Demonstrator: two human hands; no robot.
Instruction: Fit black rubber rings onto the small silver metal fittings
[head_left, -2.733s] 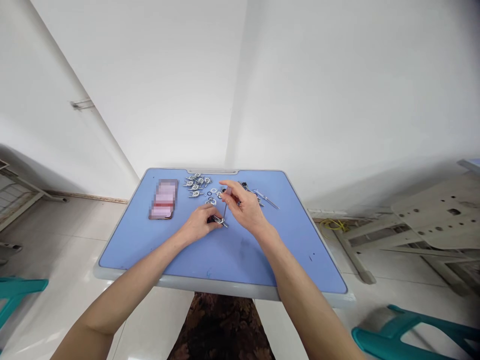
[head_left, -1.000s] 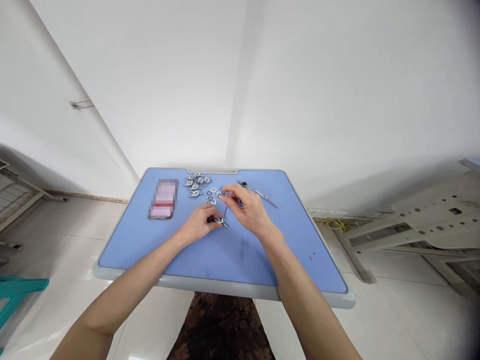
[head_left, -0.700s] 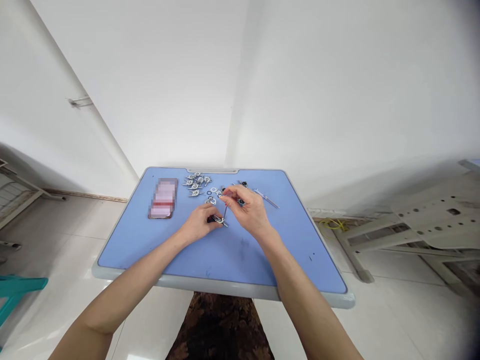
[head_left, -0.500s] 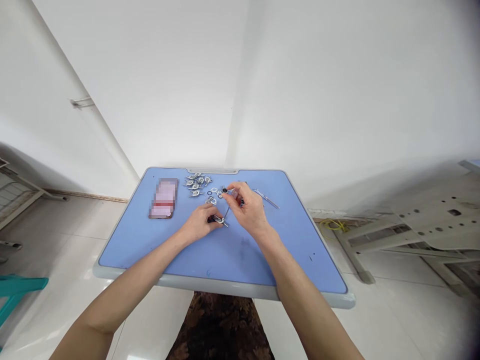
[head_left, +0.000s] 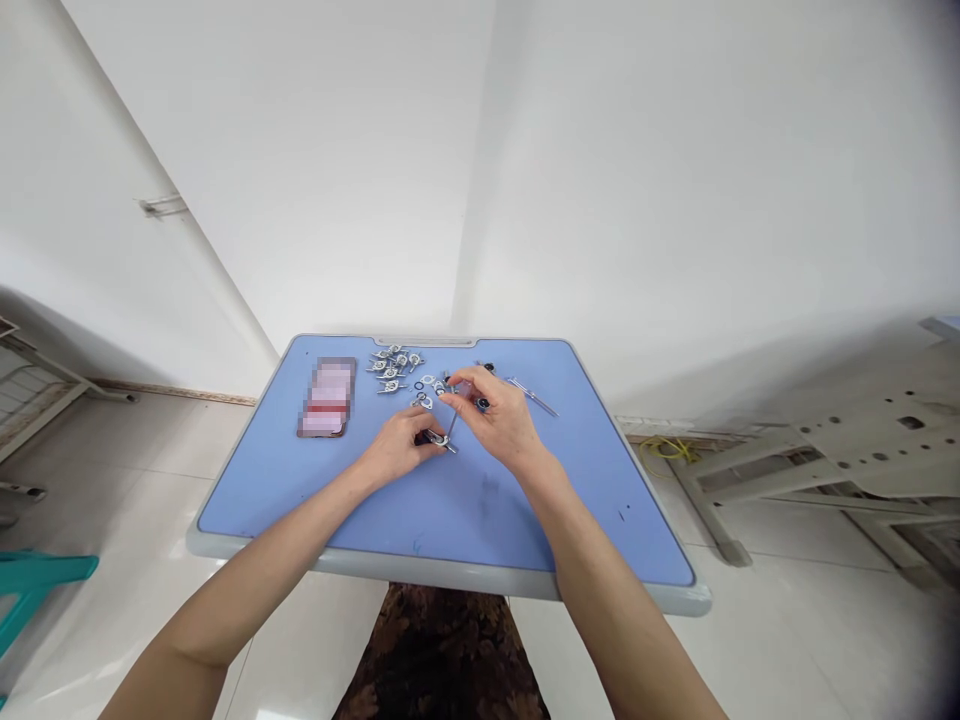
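Observation:
My left hand [head_left: 403, 446] is closed around a small metal part [head_left: 441, 440] low over the blue table. Above and to the right of it, my right hand [head_left: 486, 408] pinches a screwdriver, whose thin shaft [head_left: 453, 422] slants down to the metal part. Its handle is mostly hidden by the fingers. Just behind my hands lie loose rings and flat metal plates [head_left: 427, 402]. Several metal pieces with thin rods [head_left: 391, 372] are heaped farther back on the left. Small dark parts lie partly hidden behind my right hand.
A phone [head_left: 327, 398] lies at the table's left. Tweezers [head_left: 534, 396] rest right of my right hand. The blue table [head_left: 300, 510] stands against a white wall. A teal stool [head_left: 45, 572] is at the far left, and a metal frame [head_left: 862, 440] stands at the right.
My right hand has shifted slightly, and its fingers are turned differently about the screwdriver. The left hand and the metal part look nearly unmoved.

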